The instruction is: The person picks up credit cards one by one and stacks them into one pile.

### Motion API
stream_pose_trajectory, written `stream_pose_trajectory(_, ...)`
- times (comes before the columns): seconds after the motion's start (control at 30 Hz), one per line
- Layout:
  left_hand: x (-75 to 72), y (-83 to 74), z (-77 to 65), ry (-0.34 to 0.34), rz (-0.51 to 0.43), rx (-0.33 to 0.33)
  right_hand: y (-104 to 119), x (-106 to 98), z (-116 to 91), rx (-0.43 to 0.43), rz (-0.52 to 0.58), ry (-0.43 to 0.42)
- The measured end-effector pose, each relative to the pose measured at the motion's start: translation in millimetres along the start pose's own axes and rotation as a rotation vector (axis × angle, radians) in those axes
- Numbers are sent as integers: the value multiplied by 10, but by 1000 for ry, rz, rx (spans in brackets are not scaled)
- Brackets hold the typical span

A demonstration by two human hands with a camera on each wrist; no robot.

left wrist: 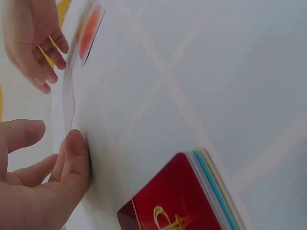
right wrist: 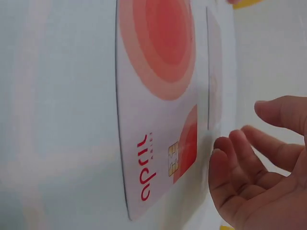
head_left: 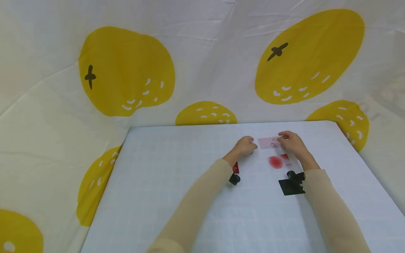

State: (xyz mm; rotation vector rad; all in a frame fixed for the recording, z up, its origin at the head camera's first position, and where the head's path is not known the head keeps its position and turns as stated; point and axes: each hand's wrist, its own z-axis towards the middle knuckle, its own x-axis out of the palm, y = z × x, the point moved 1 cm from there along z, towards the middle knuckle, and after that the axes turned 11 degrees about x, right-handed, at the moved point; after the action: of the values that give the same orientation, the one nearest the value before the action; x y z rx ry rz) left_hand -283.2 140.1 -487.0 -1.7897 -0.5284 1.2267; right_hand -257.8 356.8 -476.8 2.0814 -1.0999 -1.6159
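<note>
A pale pink card lies flat on the table between both hands. At its right end is my right hand, thumb and fingers loosely bent and apart in the right wrist view, with nothing between them. Just off the card's left end, my left hand is low over the table, its thumb clear of the bent fingers. Nearer me lies a white card with red circles, a gold chip and the word "april". Partly hidden under the left wrist is a stack of cards, topped by a dark red one with gold lettering.
The table has a pale checked cover. Behind it hangs a white cloth printed with yellow fruit. Dark wrist gear shows below the left wrist, and a flat black piece below the right.
</note>
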Motion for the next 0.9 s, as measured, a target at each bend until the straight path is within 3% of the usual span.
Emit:
stream_pose_trajectory(0.2, 112, -42, 59, -4, -171, -26, -93, -19, 110, 25, -24, 38)
stream_pose_trajectory(0.53, 148, -120, 110, 60, -103, -80, -64, 28, 139, 30, -51, 49)
stream_pose_trajectory(0.73, 143, -155, 91, 72, -324, -164, -33, 65, 142, 55, -37, 46)
stream_pose_trajectory(0.9, 158, -119, 85, 66, -482, -170, -7, 71, 126, 122, 5, 64)
